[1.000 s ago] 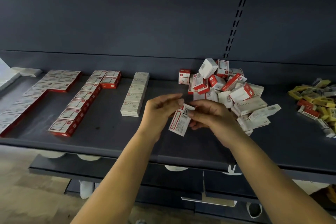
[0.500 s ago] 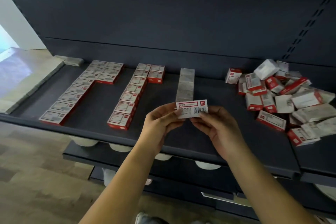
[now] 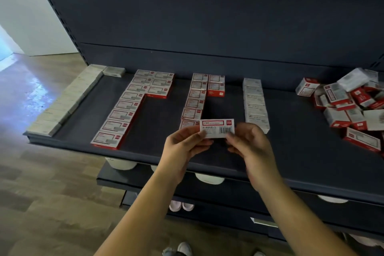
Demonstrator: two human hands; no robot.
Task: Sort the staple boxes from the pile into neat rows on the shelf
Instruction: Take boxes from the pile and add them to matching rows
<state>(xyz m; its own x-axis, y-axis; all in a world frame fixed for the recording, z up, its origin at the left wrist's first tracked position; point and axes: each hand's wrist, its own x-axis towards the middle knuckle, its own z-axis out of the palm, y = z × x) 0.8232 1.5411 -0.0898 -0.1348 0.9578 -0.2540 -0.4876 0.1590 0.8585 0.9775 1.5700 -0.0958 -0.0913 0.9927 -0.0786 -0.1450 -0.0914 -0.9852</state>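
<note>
Two hands: left hand [image 3: 182, 143] and right hand [image 3: 249, 143] each pinch one end of a staple box [image 3: 217, 128], barcode face up.
Box place: held above the shelf [image 3: 162, 151], near its front edge.
Rows [image 3: 193, 100]: on the shelf, behind the box.
Pile [image 3: 353, 102]: on the shelf, far right of the box.

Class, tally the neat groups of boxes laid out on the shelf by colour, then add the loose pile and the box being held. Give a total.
Red-and-white groups: 2
Pale groups: 2
Loose pile: 1
Held box: 1
Total: 6
</note>
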